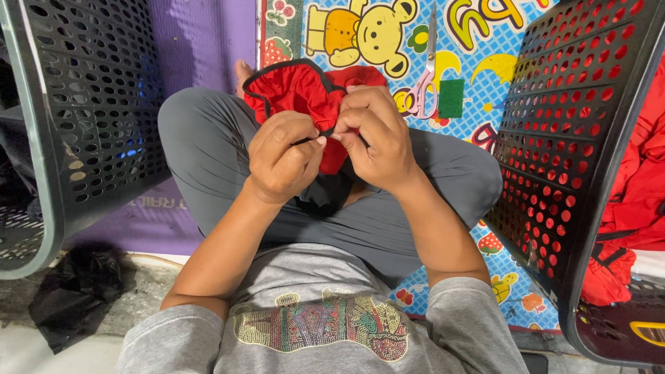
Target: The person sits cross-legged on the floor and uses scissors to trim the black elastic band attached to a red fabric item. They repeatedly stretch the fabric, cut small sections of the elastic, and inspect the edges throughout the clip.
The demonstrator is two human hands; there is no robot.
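The person sits cross-legged on the floor and holds a small red garment (301, 93) with black edging above the lap, in front of the knees. The left hand (284, 156) is closed, the thumb and fingers pinching the black edge of the garment at its lower side. The right hand (377, 138) is also closed on the same edge, its fingertips touching those of the left hand, so the two hands meet in the middle of the picture. The rest of the red cloth stands up behind the hands and a darker part hangs down between the legs, which are in grey trousers (208, 152). Behind the garment lies a colourful play mat (478, 69) with a yellow bear drawn on it. On this mat, just right of the hands, lie a pair of scissors (424, 83) with pink handles, and beside them a small green square piece (451, 98). A black plastic basket (90, 104) with holes stands at the left, and another black basket (582, 138) stands at the right, with more red cloth (641, 187) behind it.
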